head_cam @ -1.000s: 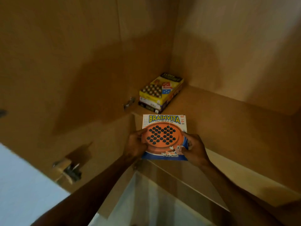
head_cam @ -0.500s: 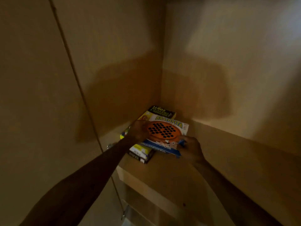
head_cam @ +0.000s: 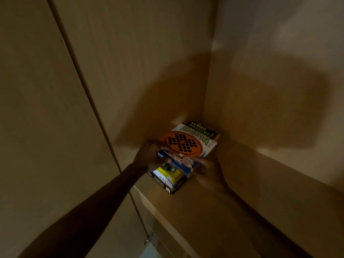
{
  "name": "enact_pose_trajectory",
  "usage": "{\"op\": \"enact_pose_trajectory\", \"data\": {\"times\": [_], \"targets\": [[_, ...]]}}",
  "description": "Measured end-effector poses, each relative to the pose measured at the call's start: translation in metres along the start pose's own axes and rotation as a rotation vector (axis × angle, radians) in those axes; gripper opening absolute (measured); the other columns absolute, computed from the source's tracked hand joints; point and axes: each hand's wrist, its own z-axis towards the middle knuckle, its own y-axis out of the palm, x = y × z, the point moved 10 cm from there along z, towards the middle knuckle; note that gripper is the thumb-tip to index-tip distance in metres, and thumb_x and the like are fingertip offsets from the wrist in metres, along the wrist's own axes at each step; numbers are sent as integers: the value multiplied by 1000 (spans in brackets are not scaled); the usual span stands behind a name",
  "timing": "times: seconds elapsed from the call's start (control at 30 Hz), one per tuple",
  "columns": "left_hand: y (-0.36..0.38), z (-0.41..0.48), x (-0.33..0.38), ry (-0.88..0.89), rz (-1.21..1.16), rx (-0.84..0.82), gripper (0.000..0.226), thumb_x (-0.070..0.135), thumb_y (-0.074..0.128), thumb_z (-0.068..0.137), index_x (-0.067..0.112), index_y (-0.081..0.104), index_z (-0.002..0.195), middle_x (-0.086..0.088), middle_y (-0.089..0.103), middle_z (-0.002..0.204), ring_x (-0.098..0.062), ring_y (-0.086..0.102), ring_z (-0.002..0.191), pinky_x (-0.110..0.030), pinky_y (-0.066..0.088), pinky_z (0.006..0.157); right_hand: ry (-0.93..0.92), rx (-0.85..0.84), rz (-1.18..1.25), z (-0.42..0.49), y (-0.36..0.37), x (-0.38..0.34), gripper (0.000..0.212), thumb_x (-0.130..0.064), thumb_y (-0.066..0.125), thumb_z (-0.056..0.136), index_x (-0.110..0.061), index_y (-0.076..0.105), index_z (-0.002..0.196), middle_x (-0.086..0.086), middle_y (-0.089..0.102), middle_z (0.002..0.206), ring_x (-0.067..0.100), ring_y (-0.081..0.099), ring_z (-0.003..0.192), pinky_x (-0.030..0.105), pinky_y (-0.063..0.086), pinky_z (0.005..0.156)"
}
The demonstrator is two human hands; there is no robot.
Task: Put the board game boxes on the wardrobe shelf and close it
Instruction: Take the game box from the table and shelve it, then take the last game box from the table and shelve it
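The Brainvita box (head_cam: 188, 146), with an orange round board and black dots on its lid, lies on top of a stack of game boxes (head_cam: 168, 178) in the back left corner of the wardrobe shelf (head_cam: 219, 207). My left hand (head_cam: 149, 155) grips the box's near left edge. My right hand (head_cam: 208, 170) holds its near right corner, dim and blurred in shadow. A dark box with yellow lettering (head_cam: 202, 128) shows under the far edge. The near end of the top box overhangs the stack slightly.
The open wardrobe door panel (head_cam: 46, 127) fills the left side, with a metal hinge (head_cam: 149, 239) low near the shelf front. The wardrobe's back wall (head_cam: 270, 81) and side wall (head_cam: 139, 62) enclose the corner. The shelf extends to the right.
Both hands carried the Brainvita box from the shelf's front edge up and back onto the stack in the corner. The box has turned and settled further over the stack.
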Motion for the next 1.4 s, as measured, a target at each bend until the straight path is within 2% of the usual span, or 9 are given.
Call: {"op": "enact_pose_trajectory", "data": {"times": [0.13,0.23,0.4,0.57,0.7,0.97,1.17,1.27,1.4], "targets": [[6,-9,-8,-38,78,68,37,40,72,74,33,67,109,7,64,117,-12,59,103,-30,50,82,-6,3,20,-3,1,6,47,-13,70,80,-24,61,126,2,46,129,13,48,123,36,51,99],[10,-21,-12,-85,-6,126,31,36,63,78,31,67,109,7,66,116,-12,62,98,-33,55,79,8,16,45,-18,3,5,61,-12,71,81,-29,51,136,3,42,133,11,42,125,33,45,104],[18,-86,-44,-334,-253,341,30,24,69,85,23,66,115,9,62,111,-5,56,103,-26,46,88,-9,46,115,-61,20,0,69,-18,68,85,-35,37,144,-6,48,123,9,53,110,34,52,87],[43,-197,-82,-542,-440,395,34,22,71,85,21,65,119,6,64,121,-9,60,106,-25,46,83,-35,25,173,-105,58,-19,53,-22,65,87,-27,48,137,-4,53,120,7,58,101,35,54,78],[43,-305,-96,-636,-487,430,33,24,69,87,23,64,120,10,64,121,-7,60,108,-25,47,83,-5,-154,209,-150,118,-45,50,-18,65,83,-27,53,131,-5,59,117,10,62,99,37,55,80],[6,-587,-105,-905,-483,731,30,21,69,86,26,67,115,15,67,114,-1,61,103,-26,48,84,-121,-554,236,-291,249,-164,47,-19,66,85,-21,55,131,-3,64,108,10,63,93,32,55,83],[-18,-827,-76,-1148,-458,1042,27,21,66,87,28,65,114,17,66,114,0,60,105,-35,51,92,-302,-876,278,-455,351,-284,46,-14,66,83,-20,58,127,-3,65,102,5,63,83,30,54,82],[-30,-923,-48,-1264,-395,1193,29,20,68,86,25,67,114,14,68,112,-4,62,104,-41,53,91,-393,-1060,285,-537,392,-341,45,-17,64,84,-23,56,128,-7,63,103,1,63,86,19,50,79],[-35,-1052,-1,-1414,-284,1442,29,18,69,86,25,66,113,11,67,111,-5,61,102,-36,53,86,-583,-1316,261,-667,443,-417,47,-18,65,84,-24,56,130,-7,64,102,2,63,88,17,50,78]]}}
